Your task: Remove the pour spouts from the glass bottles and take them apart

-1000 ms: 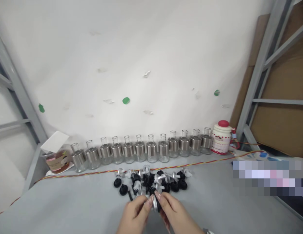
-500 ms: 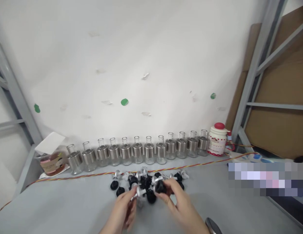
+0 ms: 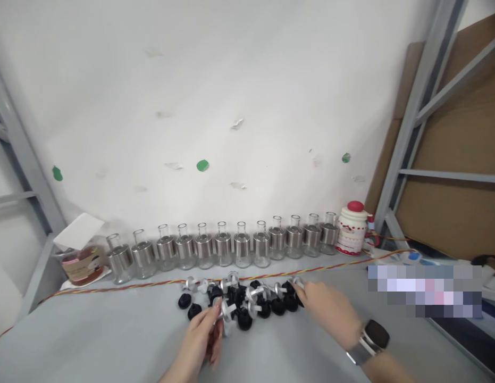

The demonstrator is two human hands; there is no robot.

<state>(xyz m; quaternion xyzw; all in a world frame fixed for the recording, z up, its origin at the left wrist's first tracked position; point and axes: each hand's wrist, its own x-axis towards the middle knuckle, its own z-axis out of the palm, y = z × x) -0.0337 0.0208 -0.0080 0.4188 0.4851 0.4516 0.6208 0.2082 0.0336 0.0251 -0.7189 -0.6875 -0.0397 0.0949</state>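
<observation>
My left hand point(image 3: 201, 332) is closed on a silver pour spout point(image 3: 226, 311) with a pale stem pointing right, held low over the near left side of a pile. Over at the pile's right end, my right hand point(image 3: 325, 303) has its fingers together and pointing down, touching a silver spout point(image 3: 297, 282); the fingertips are partly hidden and slightly blurred. Between the hands lie several black domed caps point(image 3: 244, 320) mixed with more silver and clear spouts point(image 3: 253, 293). Two caps point(image 3: 184, 301) sit apart at the left.
A row of glass bottles with steel bands point(image 3: 242, 244) stands along the wall. A red-lidded jar point(image 3: 351, 229) is at its right end, a labelled tub point(image 3: 83, 266) at its left. A red-yellow twisted cord point(image 3: 151, 286) crosses the grey table point(image 3: 91, 330).
My right hand has moved right, from the middle of the pile to its right end, and the black cap it held is no longer seen in it. My left hand still holds its spout.
</observation>
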